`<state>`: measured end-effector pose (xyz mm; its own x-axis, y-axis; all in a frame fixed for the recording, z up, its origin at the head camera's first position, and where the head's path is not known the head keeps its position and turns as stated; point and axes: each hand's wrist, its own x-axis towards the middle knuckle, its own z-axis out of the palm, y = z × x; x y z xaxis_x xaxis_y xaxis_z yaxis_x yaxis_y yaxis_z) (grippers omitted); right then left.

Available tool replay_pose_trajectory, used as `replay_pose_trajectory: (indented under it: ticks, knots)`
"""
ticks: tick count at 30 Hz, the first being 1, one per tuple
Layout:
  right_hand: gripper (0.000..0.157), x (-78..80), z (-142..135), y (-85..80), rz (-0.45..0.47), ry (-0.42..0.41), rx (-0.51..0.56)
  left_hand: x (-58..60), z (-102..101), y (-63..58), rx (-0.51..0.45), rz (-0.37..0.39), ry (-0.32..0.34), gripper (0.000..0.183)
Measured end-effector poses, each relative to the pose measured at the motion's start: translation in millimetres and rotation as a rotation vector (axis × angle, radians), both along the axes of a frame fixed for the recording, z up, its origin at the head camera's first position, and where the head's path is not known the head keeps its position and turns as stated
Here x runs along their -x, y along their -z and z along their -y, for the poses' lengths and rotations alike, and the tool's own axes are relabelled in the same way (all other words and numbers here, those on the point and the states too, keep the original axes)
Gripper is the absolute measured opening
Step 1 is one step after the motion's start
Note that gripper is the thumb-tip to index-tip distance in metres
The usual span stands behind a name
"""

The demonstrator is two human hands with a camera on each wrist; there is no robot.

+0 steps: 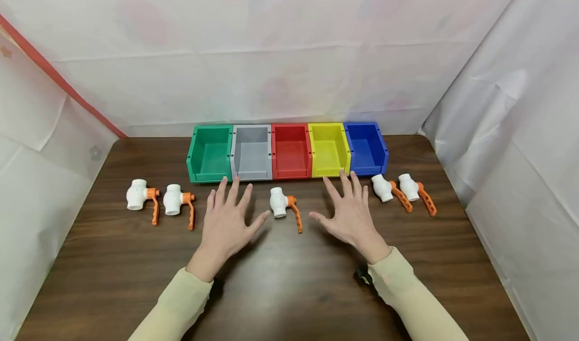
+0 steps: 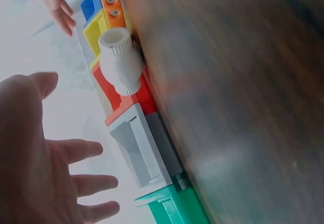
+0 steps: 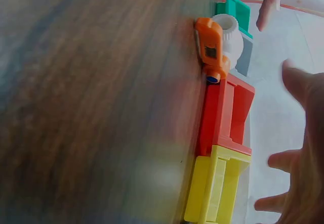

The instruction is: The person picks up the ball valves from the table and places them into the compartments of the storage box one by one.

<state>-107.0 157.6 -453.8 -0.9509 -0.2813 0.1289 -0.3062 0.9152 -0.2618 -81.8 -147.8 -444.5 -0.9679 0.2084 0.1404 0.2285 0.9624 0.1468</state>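
While both hands are hovering over the brown table [image 1: 289, 291], a white valve [image 1: 278, 203] with an orange handle [image 1: 296, 218] is lying on the wood between them, its handle pointing toward the person. The left hand [image 1: 228, 225] is spreading its fingers wide, thumb reaching out just beside the valve's white body, and is gripping nothing. The right hand [image 1: 350, 218] is likewise holding its fingers apart and grasping nothing, its thumb pointing toward the valve's handle, and its fingertips are overlapping the front edge of the yellow bin [image 1: 326, 125] in the head view. Behind the hands, five joined bins are standing in a row: green [image 1: 192, 162], gray [image 1: 251, 176], red [image 1: 293, 173], yellow and blue [image 1: 374, 170]. Two similar valves are resting to the left, an outer left valve [image 1: 136, 195] and an inner left valve [image 1: 172, 200], while an inner right valve [image 1: 382, 188] and an outer right valve [image 1: 408, 187] are lying near the blue bin. Pale sleeves [image 1: 176, 301] are covering both forearms.
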Motion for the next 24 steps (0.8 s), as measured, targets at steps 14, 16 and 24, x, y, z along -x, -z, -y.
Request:
replay_pose_trajectory:
  ticks: [14,16,24]
  knots:
    - [0.062,0.8,-1,-4.5,-0.012,-0.039,0.163,14.3,25,-14.2,-0.148,-0.061,-0.01,0.053]
    - [0.055,2.6,-3,-5.4,-0.016,-0.046,0.2,17.8,33,-16.2,-0.171,-0.06,-0.032,0.048]
    - [0.034,13.1,-20,-5.1,-0.022,-0.052,0.323,32.4,66,-24.9,-0.28,-0.059,-0.117,0.036]
